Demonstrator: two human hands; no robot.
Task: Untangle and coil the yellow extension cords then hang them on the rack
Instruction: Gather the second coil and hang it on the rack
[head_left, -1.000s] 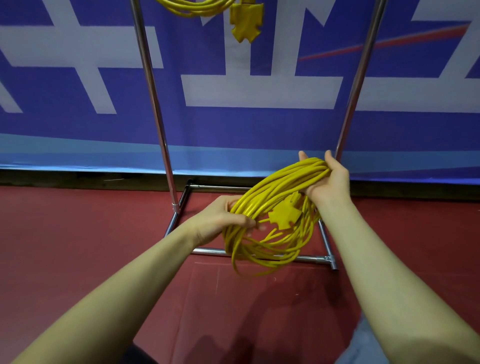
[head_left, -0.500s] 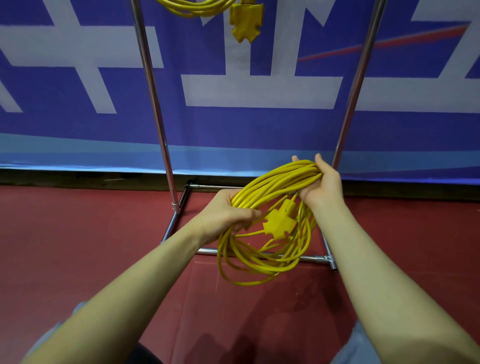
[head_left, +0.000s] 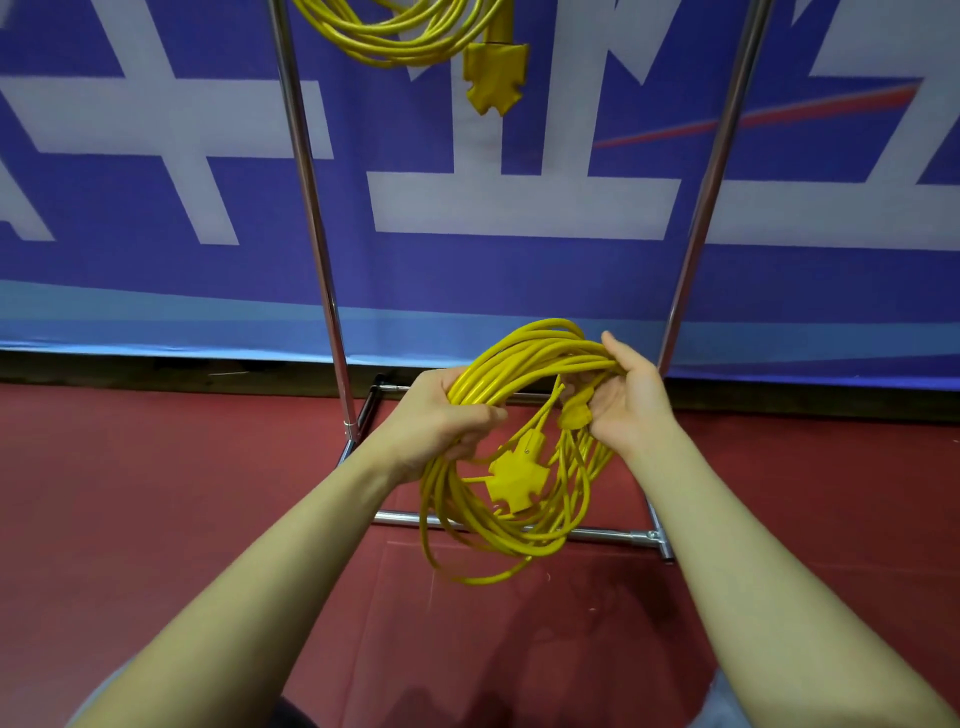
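Rack (head_left: 310, 218): standing against the blue banner (head_left: 519, 270), its top bar sitting out of view.
Hung cord (head_left: 410, 36): one yellow coil already dangling up top, socket block hanging below it, so that one is looking done.
Coil in hand (head_left: 498, 499): bundled into loops, drooping low in front of the rack's base, socket block swinging in the middle; hanging is remaining.
Left hand (head_left: 441, 421): curling round the loops.
Right hand (head_left: 628, 400): cupping the far side; plug possibly tucked in its palm.
In the way: the hung cord is crowding the rack's middle.
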